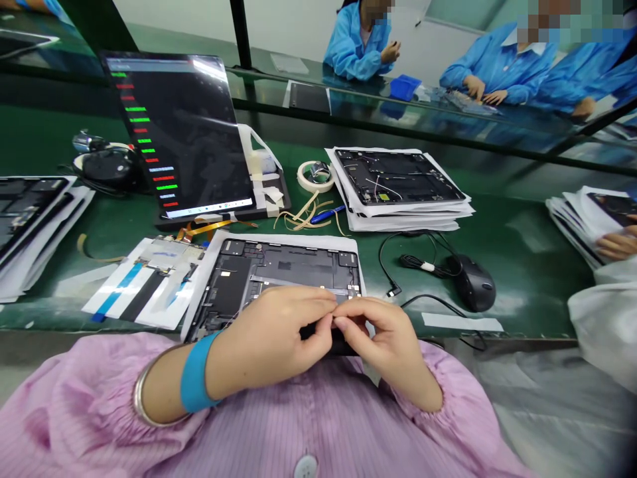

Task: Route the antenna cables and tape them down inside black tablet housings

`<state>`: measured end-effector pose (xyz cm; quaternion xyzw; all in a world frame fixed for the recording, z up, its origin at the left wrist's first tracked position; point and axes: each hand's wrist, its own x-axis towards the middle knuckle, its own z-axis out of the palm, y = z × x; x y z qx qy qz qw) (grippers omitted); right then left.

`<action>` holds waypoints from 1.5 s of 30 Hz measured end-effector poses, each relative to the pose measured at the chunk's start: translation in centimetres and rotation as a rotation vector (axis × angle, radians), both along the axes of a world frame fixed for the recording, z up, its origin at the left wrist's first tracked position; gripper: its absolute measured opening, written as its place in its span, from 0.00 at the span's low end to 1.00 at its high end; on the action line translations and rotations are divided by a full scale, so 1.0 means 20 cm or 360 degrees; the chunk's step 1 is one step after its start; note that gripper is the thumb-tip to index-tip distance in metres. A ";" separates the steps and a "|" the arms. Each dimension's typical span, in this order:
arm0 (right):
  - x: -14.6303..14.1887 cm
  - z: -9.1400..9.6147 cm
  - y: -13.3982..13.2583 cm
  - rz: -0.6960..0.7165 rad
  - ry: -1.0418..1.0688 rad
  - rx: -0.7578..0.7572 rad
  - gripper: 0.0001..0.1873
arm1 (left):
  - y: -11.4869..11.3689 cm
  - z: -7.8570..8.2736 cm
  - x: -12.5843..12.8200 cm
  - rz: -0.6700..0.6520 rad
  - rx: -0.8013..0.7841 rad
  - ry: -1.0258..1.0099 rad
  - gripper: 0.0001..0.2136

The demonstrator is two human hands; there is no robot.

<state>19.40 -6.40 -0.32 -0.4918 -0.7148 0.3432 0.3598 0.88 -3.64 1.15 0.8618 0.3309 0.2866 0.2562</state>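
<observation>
My left hand (271, 335) and my right hand (381, 342) meet fingertip to fingertip over the near edge of an opened dark tablet chassis (279, 272), which lies on white paper at the table's front. Both hands have their fingers pinched together around something small and dark that I cannot make out. A blue wrist strap and a metal bangle sit on my left wrist. Pink striped sleeves cover both arms.
A propped screen (182, 133) with red and green bars stands behind. A stack of chassis on paper (398, 182), a tape roll (315, 175), rubber bands, a blue pen (327, 214), a black mouse (475, 283) with cable, film sheets (144, 279). People in blue sit across the table; another person's hand (617, 242) at right.
</observation>
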 end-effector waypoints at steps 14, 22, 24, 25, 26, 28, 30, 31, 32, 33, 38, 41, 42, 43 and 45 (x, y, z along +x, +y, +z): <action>0.12 0.01 -0.05 0.0147 -0.0041 -0.0111 0.06 | 0.15 0.05 -0.04 0.0344 -0.0158 0.0327 0.10; 0.38 0.01 -0.17 0.0739 -0.0169 -0.0355 0.05 | 0.46 0.10 -0.11 0.0734 -0.0247 0.0439 0.12; 0.38 0.01 -0.16 0.0746 -0.0162 -0.0371 0.05 | 0.43 0.13 -0.10 0.0536 -0.0384 0.0304 0.14; 0.37 0.02 -0.16 0.0736 -0.0161 -0.0378 0.05 | 0.39 0.14 -0.09 0.0344 -0.0483 0.0265 0.14; 0.36 0.02 -0.15 0.0735 -0.0160 -0.0387 0.05 | 0.35 0.15 -0.08 0.0138 -0.0569 0.0250 0.16; 0.33 0.04 -0.13 0.0756 -0.0143 -0.0399 0.06 | 0.25 0.15 -0.05 -0.0176 -0.0663 0.0312 0.22; 0.32 0.04 -0.12 0.0787 -0.0113 -0.0400 0.05 | 0.17 0.12 -0.02 -0.0294 -0.0680 0.0408 0.18; 0.32 0.04 -0.11 0.0791 -0.0101 -0.0399 0.05 | 0.15 0.10 -0.02 -0.0323 -0.0689 0.0447 0.12; 0.32 0.04 -0.12 0.0790 -0.0091 -0.0398 0.05 | 0.15 0.07 -0.01 -0.0348 -0.0709 0.0473 0.07; 0.33 0.04 -0.12 0.0793 -0.0089 -0.0399 0.05 | 0.15 0.05 -0.01 -0.0362 -0.0742 0.0489 0.08; 0.41 0.03 -0.18 0.0907 -0.0054 -0.0428 0.07 | 0.24 -0.01 -0.06 -0.0171 -0.0841 0.0614 0.13; 0.45 0.03 -0.21 0.0920 0.0050 -0.0423 0.06 | 0.28 0.02 -0.08 -0.0041 -0.0802 0.0641 0.15; 0.45 0.04 -0.21 0.0912 0.0080 -0.0421 0.06 | 0.30 0.04 -0.08 0.0013 -0.0745 0.0615 0.15; 0.45 0.04 -0.21 0.0910 0.0103 -0.0419 0.05 | 0.34 0.06 -0.08 0.0064 -0.0664 0.0569 0.16; 0.43 0.05 -0.19 0.0938 0.0108 -0.0435 0.05 | 0.43 0.08 -0.06 0.0178 -0.0470 0.0442 0.16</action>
